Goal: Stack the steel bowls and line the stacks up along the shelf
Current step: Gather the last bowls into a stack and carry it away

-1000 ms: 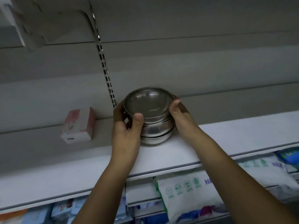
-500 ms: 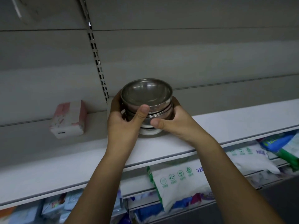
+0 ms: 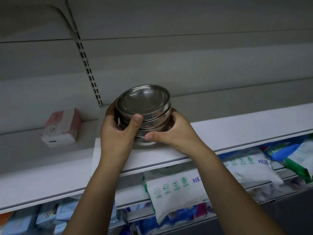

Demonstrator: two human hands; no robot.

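The biggest thing in front of you is the grey back wall (image 3: pixel 203 56) of the shelf unit, made of long flat panels. Under it the white shelf (image 3: pixel 245 128) runs left to right across your view. Below that is a lower level packed w/ bags & boxes. The big one in the middle is a white bag (image 3: pixel 176 192) w/ round green signs on it, & a blue & green bag (image 3: pixel 296 155) lies at the far right.

Your two bare arms reach up from the bottom to the middle of the shelf. The stack of steel bowls (image 3: pixel 144 106) is there, approx 4 of them, though it's hard to count. They sit one inside the other, open side up. The bottom bowl looks to sit on the shelf, near the front edge. The top bowls lean a bit toward you, so the stack isn't straight.

A small pink & white pack (image 3: pixel 61 128) stands on the shelf to the left, by the back wall, well apart from the bowls.

Your left hand (image 3: pixel 116 133) holds the left side of the stack, w/ fingers round the back & thumb pressed on the front of the upper bowls. Your right hand (image 3: pixel 177 133) holds the right side, w/ the thumb lying across the front of the low bowls.

A thin slotted strip (image 3: pixel 88 68) runs down the wall & ends just behind your left hand.
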